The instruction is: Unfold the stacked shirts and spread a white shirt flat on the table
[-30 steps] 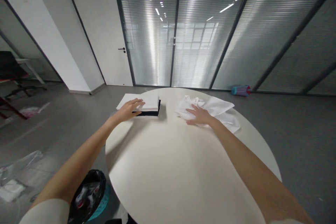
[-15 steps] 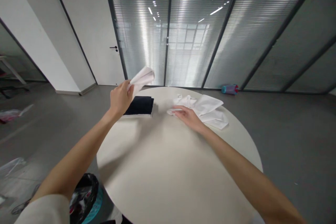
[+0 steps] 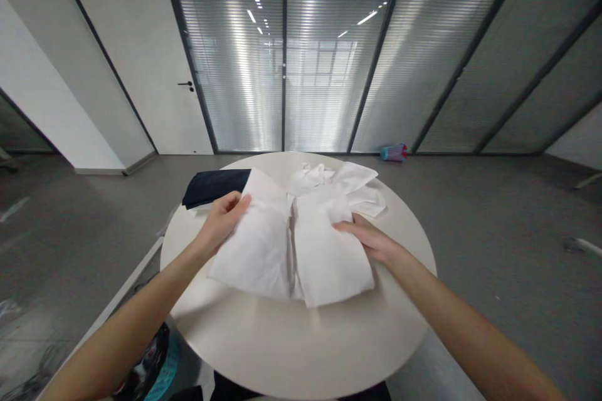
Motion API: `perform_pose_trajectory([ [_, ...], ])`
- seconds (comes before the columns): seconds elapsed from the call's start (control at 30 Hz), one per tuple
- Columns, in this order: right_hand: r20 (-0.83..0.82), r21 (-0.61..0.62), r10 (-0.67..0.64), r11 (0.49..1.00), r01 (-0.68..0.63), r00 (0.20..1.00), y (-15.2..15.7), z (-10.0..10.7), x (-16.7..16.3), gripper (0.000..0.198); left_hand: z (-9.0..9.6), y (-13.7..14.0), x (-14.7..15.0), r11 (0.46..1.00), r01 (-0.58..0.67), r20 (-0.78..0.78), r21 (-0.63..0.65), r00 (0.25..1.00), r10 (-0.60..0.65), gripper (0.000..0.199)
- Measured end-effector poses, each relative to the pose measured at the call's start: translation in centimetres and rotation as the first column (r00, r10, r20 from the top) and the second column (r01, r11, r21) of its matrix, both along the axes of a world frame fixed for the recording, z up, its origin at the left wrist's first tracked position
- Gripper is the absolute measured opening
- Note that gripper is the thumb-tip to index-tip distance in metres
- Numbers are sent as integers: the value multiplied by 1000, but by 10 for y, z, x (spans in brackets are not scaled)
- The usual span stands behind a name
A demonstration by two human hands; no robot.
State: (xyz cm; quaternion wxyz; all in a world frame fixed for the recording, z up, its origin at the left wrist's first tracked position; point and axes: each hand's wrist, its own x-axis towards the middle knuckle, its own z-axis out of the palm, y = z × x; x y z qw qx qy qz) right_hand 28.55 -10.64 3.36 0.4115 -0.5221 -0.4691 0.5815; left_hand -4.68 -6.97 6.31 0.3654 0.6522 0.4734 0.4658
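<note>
A white cloth piece [image 3: 256, 244] hangs spread between my two hands above the front half of the round table. It falls in two panels with a slit down the middle. My left hand [image 3: 224, 220] pinches its left edge, thumb on top. My right hand [image 3: 369, 235] grips the right panel's outer edge, with the fingers partly behind the cloth. Just beyond lies a crumpled white garment [image 3: 360, 185], partly covered by the held cloth. Next to my left hand, a folded dark navy cloth [image 3: 214, 186] rests on something white at the table's left edge.
The round white table [image 3: 301, 351] stands in front of me. A blue bin with a black liner [image 3: 162, 366] is on the floor at lower left. A small blue and pink basket [image 3: 394, 152] lies by the glass partition [image 3: 320, 106]. A white door [image 3: 174, 113] is at left.
My left hand has come down and nearer with the white cloth, which is now opened out. My right hand has moved off the crumpled garment and taken the cloth's right side. The view has shifted right.
</note>
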Motion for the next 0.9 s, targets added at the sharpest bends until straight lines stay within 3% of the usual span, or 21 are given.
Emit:
perform_pose_trajectory([
  [0.07,200,51,-55,998,45,978,-4,-12,35,59,-15,0,-31,999,-23,-98,-45,995,19,40],
  [0.17,507,313,-345,928,204,790,-10,-26,53,64,-33,0,-48,991,-43,-329,130,941,84,43],
  [0.2,562,391,-372,907,159,739,-12,-29,50,57,-36,-2,-44,982,21,-402,186,914,57,36],
  [0.27,654,455,-273,887,-78,706,-18,-30,31,42,-38,-8,-22,937,266,-536,225,837,-109,24],
  [0.33,758,435,-118,825,-362,642,-23,-28,6,37,-38,-14,7,822,518,-683,237,691,-238,34],
  [0.4,861,392,-69,721,-572,503,-25,-26,-17,35,-40,-17,34,695,673,-822,254,529,-212,45],
  [0.47,919,362,-128,650,-668,374,-24,-26,-32,27,-46,-14,51,616,749,-900,245,412,-142,43],
  [0.53,925,371,-205,665,-649,319,-20,-28,-37,23,-50,-8,55,591,772,-927,234,361,-104,33],
  [0.6,911,386,-208,734,-558,356,-15,-28,-31,19,-48,-3,46,600,761,-931,246,357,-71,25],
  [0.7,820,420,-161,821,-387,549,-11,-18,-2,8,-36,-5,11,637,703,-889,316,454,-61,25],
  [0.8,638,492,-238,858,-149,733,-14,1,59,28,-20,-15,-55,724,546,-752,422,657,-58,26],
  [0.83,597,496,-285,866,-66,750,-17,6,85,36,-16,-19,-82,761,466,-700,452,714,-22,25],
  [0.9,593,455,-343,889,48,728,-24,14,141,39,-9,-29,-138,854,316,-662,412,748,42,22],
])
